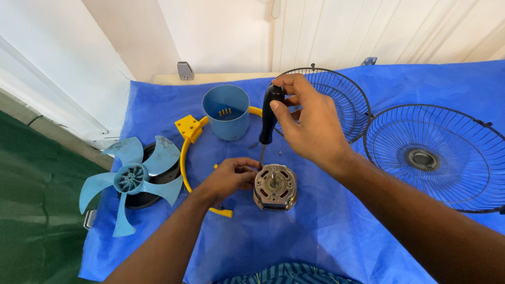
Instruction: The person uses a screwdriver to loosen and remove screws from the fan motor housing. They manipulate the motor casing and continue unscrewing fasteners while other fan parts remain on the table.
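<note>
A round metal fan motor [275, 187] stands on the blue cloth [326, 231], shaft up. My right hand [307, 123] grips the black handle of a screwdriver [269, 120], held nearly upright with its tip at the motor's upper left edge. My left hand [230, 177] rests against the motor's left side, fingers curled at the screwdriver's tip. Whether it pinches a screw is hidden.
A blue fan blade [131, 179] lies at left on a dark round base. A yellow ring [185, 158] and a blue cup-shaped cover [226, 111] sit behind the motor. Two wire grilles [436, 158] [344, 97] lie at right. A small screw [281, 153] rests on the cloth.
</note>
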